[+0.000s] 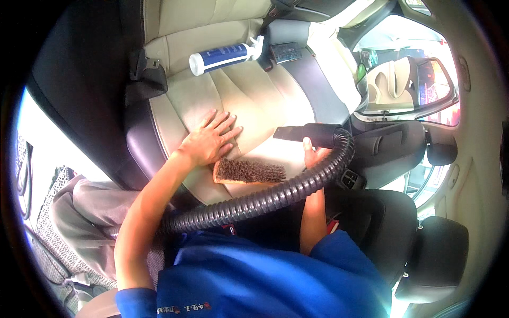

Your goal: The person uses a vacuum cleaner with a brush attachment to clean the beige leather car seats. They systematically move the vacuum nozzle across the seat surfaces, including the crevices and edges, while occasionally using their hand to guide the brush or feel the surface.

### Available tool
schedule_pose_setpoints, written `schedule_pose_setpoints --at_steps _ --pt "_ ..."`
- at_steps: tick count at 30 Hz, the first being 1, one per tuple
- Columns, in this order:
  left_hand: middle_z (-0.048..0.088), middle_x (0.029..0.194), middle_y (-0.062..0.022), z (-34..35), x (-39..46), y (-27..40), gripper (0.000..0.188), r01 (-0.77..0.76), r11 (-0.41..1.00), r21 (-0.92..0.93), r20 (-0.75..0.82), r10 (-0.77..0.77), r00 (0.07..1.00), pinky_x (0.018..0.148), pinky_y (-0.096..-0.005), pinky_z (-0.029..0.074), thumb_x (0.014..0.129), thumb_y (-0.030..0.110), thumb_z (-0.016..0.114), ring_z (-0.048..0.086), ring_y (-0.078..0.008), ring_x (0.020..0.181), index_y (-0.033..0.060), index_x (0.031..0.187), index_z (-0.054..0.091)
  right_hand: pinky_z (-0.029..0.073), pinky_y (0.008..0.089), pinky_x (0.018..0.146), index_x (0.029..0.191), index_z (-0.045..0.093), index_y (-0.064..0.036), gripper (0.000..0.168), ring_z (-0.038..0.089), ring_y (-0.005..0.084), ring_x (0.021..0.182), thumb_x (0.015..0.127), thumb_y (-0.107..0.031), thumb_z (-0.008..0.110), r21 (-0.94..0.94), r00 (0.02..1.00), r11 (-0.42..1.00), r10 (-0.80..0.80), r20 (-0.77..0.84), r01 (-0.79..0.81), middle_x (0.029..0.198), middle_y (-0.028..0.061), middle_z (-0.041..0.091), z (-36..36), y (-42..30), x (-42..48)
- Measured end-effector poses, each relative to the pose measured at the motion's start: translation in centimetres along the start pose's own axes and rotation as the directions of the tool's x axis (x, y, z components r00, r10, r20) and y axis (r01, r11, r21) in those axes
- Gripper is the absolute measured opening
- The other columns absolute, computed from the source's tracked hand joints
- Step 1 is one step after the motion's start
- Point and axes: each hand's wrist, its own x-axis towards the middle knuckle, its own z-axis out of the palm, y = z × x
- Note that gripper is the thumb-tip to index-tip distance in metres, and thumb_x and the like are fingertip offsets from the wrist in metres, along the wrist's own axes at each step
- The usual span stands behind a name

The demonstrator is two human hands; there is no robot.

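Observation:
My left hand (pixel 208 139) lies palm down on the beige leather rear car seat (pixel 254 107), fingers spread, holding nothing. Just below its fingertips a wooden-backed scrub brush (pixel 251 171) rests on the seat with its dark bristles facing up. My right hand (pixel 316 153) grips a black crevice nozzle (pixel 310 133) of a vacuum cleaner from beneath, partly hidden by the nozzle and hose. The nozzle points left over the seat. From it a ribbed black vacuum hose (pixel 254 208) curves round and runs across in front of my body.
A white and blue spray bottle (pixel 222 58) lies on its side against the backrest. Near it a dark flat object (pixel 286 53) rests by the centre of the seat. Seat-belt buckle (pixel 152 63) at upper left; black front seats (pixel 373 230) at right; a car door stands beyond the far opening.

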Motion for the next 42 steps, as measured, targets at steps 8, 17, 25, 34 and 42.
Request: schedule_pose_setpoints --at_steps 8,17,25,34,42 --pt "0.035 0.154 -0.0163 -1.2 -0.4 -0.1 0.053 0.018 0.999 -0.04 0.015 -0.018 1.0 0.122 -0.051 0.012 0.101 0.035 0.043 0.027 -0.0324 0.147 0.0151 0.15 0.038 0.048 0.04 0.094 0.12 0.052 0.001 0.042 0.059 0.0242 0.104 0.086 -0.013 0.072 0.15 0.984 0.987 0.082 -0.159 -0.058 0.113 0.0131 0.06 3.0 1.8 1.4" --pt "0.036 0.154 -0.0166 -1.2 -0.3 -0.2 0.053 0.01 0.999 -0.051 0.016 -0.009 1.0 0.122 -0.051 0.014 0.101 0.036 0.044 0.028 -0.0318 0.146 0.0156 0.15 0.039 0.051 0.0368 0.084 0.11 0.065 0.001 0.031 0.064 0.0234 0.092 0.089 -0.022 0.07 0.03 0.971 0.994 0.107 -0.214 -0.103 0.103 0.0129 0.067 5.6 -0.7 3.1" --pt "0.035 0.155 -0.0156 -1.4 -0.1 -0.1 0.054 0.022 0.997 -0.07 0.042 -0.019 0.999 0.122 -0.0502 0.014 0.1 0.036 0.046 0.027 -0.0303 0.147 0.0158 0.15 0.039 0.052 0.0346 0.073 0.103 0.066 0.003 0.037 0.067 0.022 0.081 0.092 -0.033 0.068 0.039 0.976 0.995 0.102 -0.191 -0.097 0.095 0.0127 0.07 7.8 0.9 4.4" --pt "0.034 0.155 -0.0164 -1.4 -0.2 -0.2 0.055 0.038 0.994 -0.098 0.046 -0.034 0.998 0.122 -0.0499 0.013 0.1 0.036 0.046 0.026 -0.0305 0.147 0.015 0.15 0.039 0.052 0.0335 0.069 0.101 0.065 0.002 0.029 0.065 0.019 0.071 0.091 -0.025 0.07 0.219 0.986 0.973 0.1 -0.13 -0.07 0.087 0.0087 0.068 11.6 1.9 6.4" --pt "0.036 0.154 -0.0178 -1.2 -0.1 -0.6 0.056 0.009 0.99 -0.138 0.023 -0.006 1.0 0.122 -0.0504 0.014 0.099 0.038 0.046 0.029 -0.0319 0.146 0.0142 0.149 0.04 0.053 0.0337 0.072 0.106 0.063 0.002 0.031 0.065 0.0196 0.074 0.091 -0.023 0.07 0.177 0.995 0.98 0.094 -0.031 -0.087 0.093 0.0104 0.067 13.3 0.2 8.6"
